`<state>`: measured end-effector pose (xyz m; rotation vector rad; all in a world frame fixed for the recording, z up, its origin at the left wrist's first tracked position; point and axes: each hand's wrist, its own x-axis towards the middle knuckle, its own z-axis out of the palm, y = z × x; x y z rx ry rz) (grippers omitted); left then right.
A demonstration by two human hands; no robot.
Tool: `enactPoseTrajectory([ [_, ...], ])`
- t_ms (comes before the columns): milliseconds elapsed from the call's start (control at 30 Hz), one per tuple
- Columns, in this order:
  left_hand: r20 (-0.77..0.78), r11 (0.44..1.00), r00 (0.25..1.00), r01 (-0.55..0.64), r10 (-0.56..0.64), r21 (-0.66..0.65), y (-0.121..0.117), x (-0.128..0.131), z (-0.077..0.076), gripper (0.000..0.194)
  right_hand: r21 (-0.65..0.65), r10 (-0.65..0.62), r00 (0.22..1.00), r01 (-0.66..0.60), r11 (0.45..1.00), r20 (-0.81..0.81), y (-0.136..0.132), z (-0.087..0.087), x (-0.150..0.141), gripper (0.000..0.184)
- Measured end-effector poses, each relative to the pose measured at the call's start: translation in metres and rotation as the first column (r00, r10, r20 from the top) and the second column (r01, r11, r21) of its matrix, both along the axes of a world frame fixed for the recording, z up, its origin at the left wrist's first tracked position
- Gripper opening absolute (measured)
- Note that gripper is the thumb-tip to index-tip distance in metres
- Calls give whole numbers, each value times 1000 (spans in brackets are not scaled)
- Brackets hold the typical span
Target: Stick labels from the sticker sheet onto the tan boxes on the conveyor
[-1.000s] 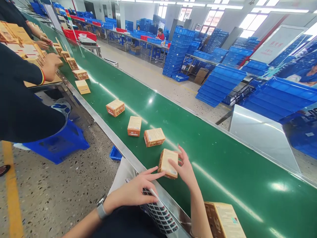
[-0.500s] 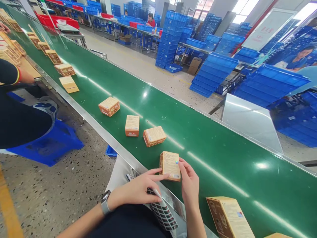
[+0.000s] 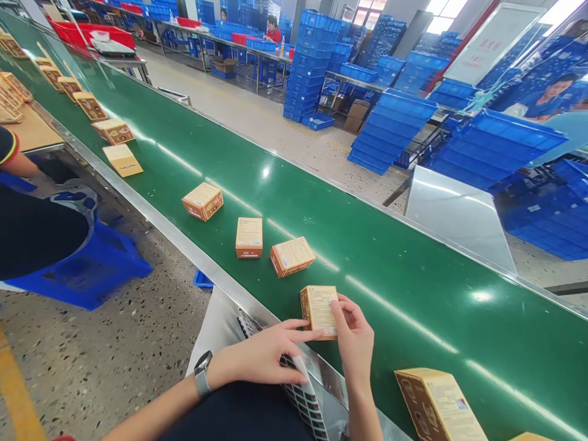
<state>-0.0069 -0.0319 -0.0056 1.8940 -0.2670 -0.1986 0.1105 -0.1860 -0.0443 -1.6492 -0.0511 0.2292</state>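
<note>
A small tan and brown cardboard box (image 3: 320, 306) lies on the green conveyor belt just in front of me. My right hand (image 3: 356, 337) grips its right side, the thumb on the printed top over a small shiny sticker and the fingers at the far edge. My left hand (image 3: 260, 356) reaches in from the left, its extended fingers touching the box's near left part. Between the left thumb and the curled fingers is a sheet of small dark stickers (image 3: 307, 409), partly hidden under the hand. A larger box (image 3: 438, 404) with a sticker on its face rests to the right.
Several similar boxes, such as one lying close by (image 3: 293, 256), line the belt (image 3: 390, 257) up to the far left. A metal rail (image 3: 184, 236) edges its near side. A co-worker's arm (image 3: 22, 165) is at left. Blue crates (image 3: 395, 125) stand beyond the belt.
The nearby boxes and both hands have shifted slightly right and down in view. My right thumb now covers more of the sticker. The co-worker's arm at left has drawn back.
</note>
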Motion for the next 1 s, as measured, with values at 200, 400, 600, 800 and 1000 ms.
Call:
enactPoseTrajectory([
  [200, -8, 999, 1000, 10, -10, 41, 0, 1, -1, 7, -195, -54, 994, 72, 978, 93, -8, 1, -1, 38],
  [400, -112, 993, 993, -32, 44, 112, 9, -5, 2, 5, -341, -127, 981, 171, 924, 146, -16, 8, 2, 47],
  [600, -113, 989, 984, -127, 135, 75, 22, -13, -4, 5, -498, -28, 977, 132, 857, 210, -20, 18, 29, 40],
  [800, -85, 979, 975, -205, 205, 7, 31, -18, -5, 10, -505, 246, 947, -111, 856, 209, 16, 25, 67, 47],
  [1000, -95, 966, 962, -258, 257, 1, 36, -23, 3, 15, -451, 602, 792, -502, 738, 104, 57, 31, 98, 36],
])
